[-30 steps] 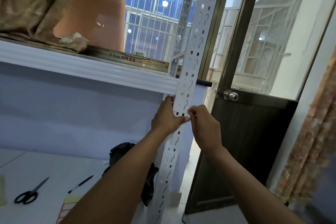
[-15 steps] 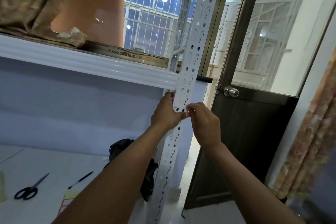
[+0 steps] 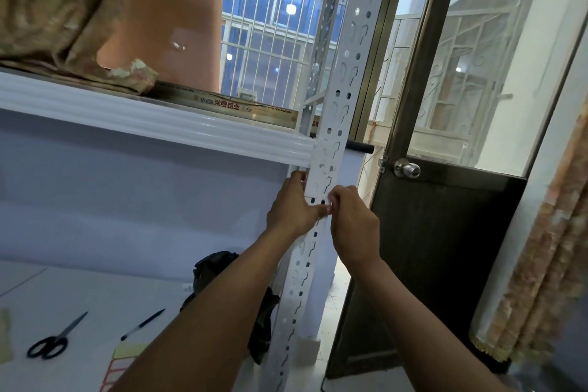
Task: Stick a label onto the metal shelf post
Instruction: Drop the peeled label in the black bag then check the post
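Observation:
The white perforated metal shelf post point(image 3: 346, 73) rises through the middle of the view. My left hand point(image 3: 291, 207) wraps around the post's left edge just below the shelf beam, its thumb lying across the post's front. My right hand point(image 3: 353, 226) meets it from the right, fingertips pinched against the thumb on the post face. A small pale label point(image 3: 328, 206) shows only as a sliver between the fingertips; the rest is hidden.
A label sheet point(image 3: 122, 360), a pen point(image 3: 143, 325) and scissors point(image 3: 51, 344) lie on the white lower shelf point(image 3: 79, 296). A black bag point(image 3: 216, 267) sits by the post. A door with a knob point(image 3: 407, 169) stands right, a curtain point(image 3: 541, 264) beyond.
Both hands stay at the same spot on the post below the beam. Only the head view shifted a little.

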